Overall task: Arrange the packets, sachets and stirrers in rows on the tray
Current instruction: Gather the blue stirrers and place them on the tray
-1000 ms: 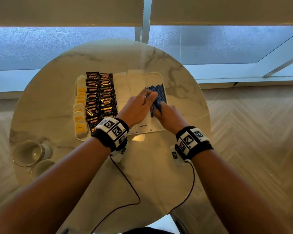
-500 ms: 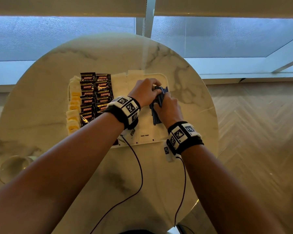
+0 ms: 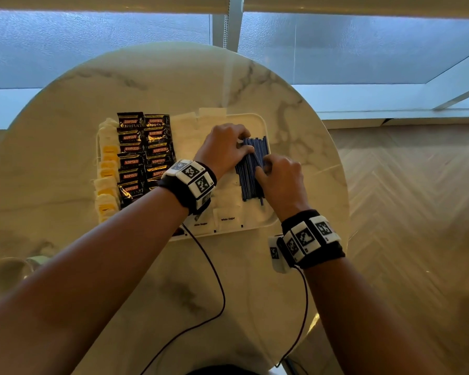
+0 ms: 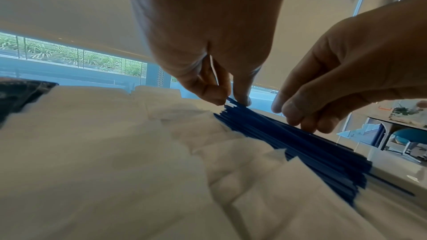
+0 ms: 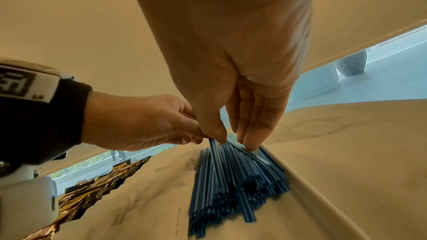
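Note:
A pile of blue stirrers [image 3: 248, 180] lies lengthwise on the right side of the white tray [image 3: 263, 123]. My left hand [image 3: 248, 148] pinches the stirrers' far ends between thumb and fingers [image 4: 227, 100]. My right hand [image 3: 263, 169] is curled over the middle of the pile, and its thumb and fingertips [image 5: 251, 145] pinch a few stirrers [image 5: 231, 189]. White sugar sachets [image 3: 228, 207] lie beside the pile, partly under my left wrist. Black coffee packets [image 3: 144, 152] stand in two columns further left. Yellow-and-white tea bags [image 3: 107, 169] line the tray's left edge.
The tray sits on a round marble table [image 3: 160, 77] by a window. Two glass cups [image 3: 6, 274] stand at the table's near left edge. Cables from the wristbands trail across the near tabletop [image 3: 217, 288]. Wooden floor lies to the right.
My left hand went from lying flat over the stirrers to curling and pinching their far ends. My right hand stayed on the pile. The head view shifted.

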